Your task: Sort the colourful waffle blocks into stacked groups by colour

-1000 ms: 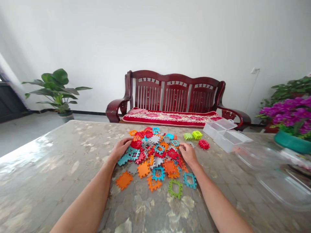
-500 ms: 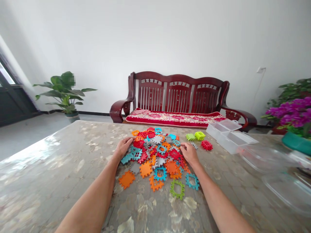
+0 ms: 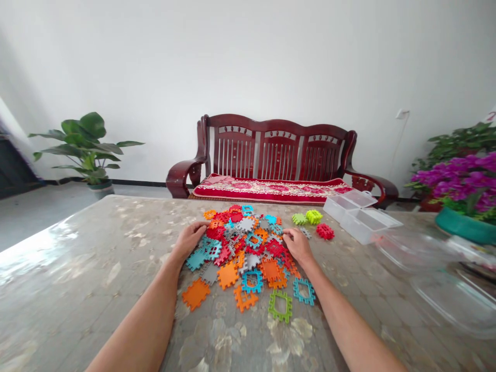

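Note:
A heap of interlocking plastic building tiles [image 3: 247, 225] in red, orange, blue and grey lies on the table, some solid and some with cut-out middles. At the heap's left edge rests my left hand [image 3: 189, 238], fingers stretched toward the red and teal tiles, holding nothing that I can see. My right hand [image 3: 297, 244] lies against the right edge with its fingers slightly bent; the fingertips are partly hidden. Closer to me are a solid orange tile [image 3: 196, 294], a green frame tile [image 3: 272, 306] and a blue frame tile [image 3: 304, 301].
Beyond my right hand sit a yellow-green assembled piece [image 3: 313, 216] and a red one [image 3: 325, 231]. An open clear plastic box [image 3: 362, 227] stands farther right, with transparent lids [image 3: 453, 302] nearer. A flowerpot [image 3: 461, 225] stands at the table's right; a wooden bench [image 3: 277, 150] is behind.
The view has turned slightly to the right, so everything appears shifted left. Both hands stay at the sides of the heap, and the tiles look much the same.

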### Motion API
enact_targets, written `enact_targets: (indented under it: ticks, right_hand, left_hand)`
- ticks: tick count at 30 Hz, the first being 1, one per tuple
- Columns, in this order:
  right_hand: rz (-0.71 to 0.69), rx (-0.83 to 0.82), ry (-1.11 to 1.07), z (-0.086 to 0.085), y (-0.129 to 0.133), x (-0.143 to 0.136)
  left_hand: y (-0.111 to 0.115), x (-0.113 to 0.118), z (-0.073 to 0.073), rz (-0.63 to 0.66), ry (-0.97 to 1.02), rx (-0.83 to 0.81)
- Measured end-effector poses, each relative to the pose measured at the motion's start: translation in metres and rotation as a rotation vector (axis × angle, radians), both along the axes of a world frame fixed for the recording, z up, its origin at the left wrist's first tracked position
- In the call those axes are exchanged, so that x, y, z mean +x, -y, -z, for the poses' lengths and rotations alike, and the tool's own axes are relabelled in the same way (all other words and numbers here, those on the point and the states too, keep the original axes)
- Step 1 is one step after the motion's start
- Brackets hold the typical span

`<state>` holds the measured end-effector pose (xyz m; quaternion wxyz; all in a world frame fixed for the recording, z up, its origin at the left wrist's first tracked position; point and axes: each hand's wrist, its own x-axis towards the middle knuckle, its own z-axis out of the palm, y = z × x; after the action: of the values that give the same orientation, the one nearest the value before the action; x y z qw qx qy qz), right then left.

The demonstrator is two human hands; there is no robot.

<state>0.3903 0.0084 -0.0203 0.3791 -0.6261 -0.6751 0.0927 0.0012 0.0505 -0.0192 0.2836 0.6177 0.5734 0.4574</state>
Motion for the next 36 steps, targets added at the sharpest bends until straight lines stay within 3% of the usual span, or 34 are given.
enact_targets:
  ticks: [22,36]
  right_hand:
    - [0.021,0.038,-0.017,0.007,-0.003,0.0]
    - [-0.034,0.07,-0.079,0.011,-0.005,0.005]
  left_hand:
    - [-0.011,-0.001,0.003,-0.029,-0.122,0.02]
    - [-0.014,-0.002,0.006,-0.039,-0.088,0.026]
